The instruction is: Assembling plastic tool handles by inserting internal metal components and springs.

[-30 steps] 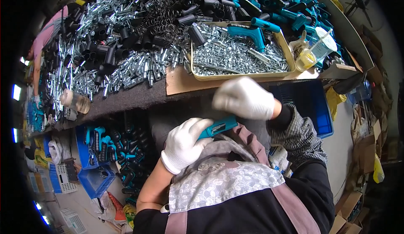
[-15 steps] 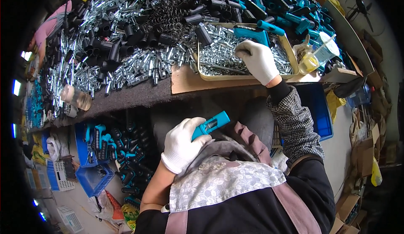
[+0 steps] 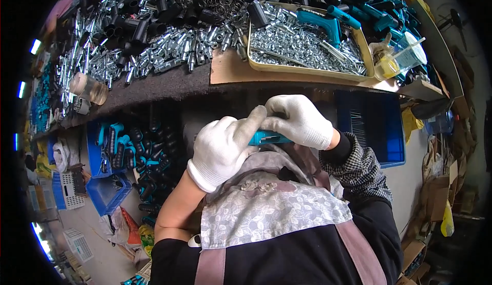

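- Head view: the left hand (image 3: 225, 149), in a white knit glove, is curled around one end of a small teal plastic part (image 3: 267, 138), with its forefinger stretched up along the part's top.
- The right hand (image 3: 300, 121), also gloved in white, is closed over the other end of the same teal plastic part, so both hands grip it and the two gloves touch above it.
- The teal plastic part sits between the hands, close to the person's chest, just above a patterned grey apron (image 3: 271, 208) and below the front edge of the workbench (image 3: 169, 88).
- On the workbench, straight above the hands, stands a shallow yellow tray (image 3: 307, 72) full of small silvery metal pieces, with teal handles (image 3: 320, 18) lying across its top.
- Left of the tray, loose silver metal fittings (image 3: 159, 54) are heaped among black tubes (image 3: 138, 26).
- Near the left end of the workbench a small clear jar (image 3: 88, 88) lies on its side.
- At the right end of the tray stands a clear plastic bottle (image 3: 405, 57) with yellow liquid inside.
- Under the workbench, to the left of the hands, a blue crate (image 3: 105, 193) holds teal and black parts.
- To the right, behind the right forearm in its checked sleeve (image 3: 361, 170), stands a dark blue bin (image 3: 374, 121).
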The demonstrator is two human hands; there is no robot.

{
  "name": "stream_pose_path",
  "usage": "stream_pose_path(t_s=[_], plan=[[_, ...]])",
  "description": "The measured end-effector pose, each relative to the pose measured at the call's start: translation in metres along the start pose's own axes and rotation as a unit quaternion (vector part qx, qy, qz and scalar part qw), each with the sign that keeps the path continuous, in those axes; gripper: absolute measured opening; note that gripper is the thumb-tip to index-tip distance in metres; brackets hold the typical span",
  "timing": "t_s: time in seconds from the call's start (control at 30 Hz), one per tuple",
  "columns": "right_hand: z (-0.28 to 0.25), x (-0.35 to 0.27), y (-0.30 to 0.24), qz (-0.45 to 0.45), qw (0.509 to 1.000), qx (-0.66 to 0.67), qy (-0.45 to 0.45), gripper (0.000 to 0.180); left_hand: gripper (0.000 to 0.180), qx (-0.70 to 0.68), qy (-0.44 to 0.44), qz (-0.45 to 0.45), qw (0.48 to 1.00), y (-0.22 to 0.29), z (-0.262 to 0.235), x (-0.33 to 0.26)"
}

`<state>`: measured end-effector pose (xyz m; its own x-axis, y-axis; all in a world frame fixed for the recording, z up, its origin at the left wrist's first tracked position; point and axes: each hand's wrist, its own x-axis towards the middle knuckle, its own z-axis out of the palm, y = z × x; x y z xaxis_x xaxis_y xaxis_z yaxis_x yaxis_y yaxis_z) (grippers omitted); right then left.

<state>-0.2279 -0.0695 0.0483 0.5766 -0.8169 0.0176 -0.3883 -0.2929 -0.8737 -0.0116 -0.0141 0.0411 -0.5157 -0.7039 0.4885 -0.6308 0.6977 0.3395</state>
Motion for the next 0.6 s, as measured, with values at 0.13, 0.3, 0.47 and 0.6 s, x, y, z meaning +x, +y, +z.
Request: stream_pose_path(t_s=[0.13, 0.3, 0.47, 0.6], plan=[[0.005, 0.001, 0.002, -0.020, 0.999, -0.030, 0.007, 0.022, 0.088, 0.020, -0.008, 0.006, 1.000, 0.000, 0.003, -0.002], [0.016, -0.001, 0.010, -0.115, 0.986, -0.105, 0.067, 0.021, 0.087, 0.034, -0.027, 0.010, 0.999, -0.005, 0.007, 0.000], [0.030, -0.015, 0.018, -0.192, 0.957, -0.186, 0.116, 0.019, 0.085, 0.009, -0.024, -0.011, 1.000, -0.008, 0.014, -0.004], [0.033, -0.025, 0.029, -0.199, 0.956, -0.194, 0.093, 0.043, 0.086, 0.009, -0.035, -0.019, 0.999, -0.013, 0.016, -0.005]])
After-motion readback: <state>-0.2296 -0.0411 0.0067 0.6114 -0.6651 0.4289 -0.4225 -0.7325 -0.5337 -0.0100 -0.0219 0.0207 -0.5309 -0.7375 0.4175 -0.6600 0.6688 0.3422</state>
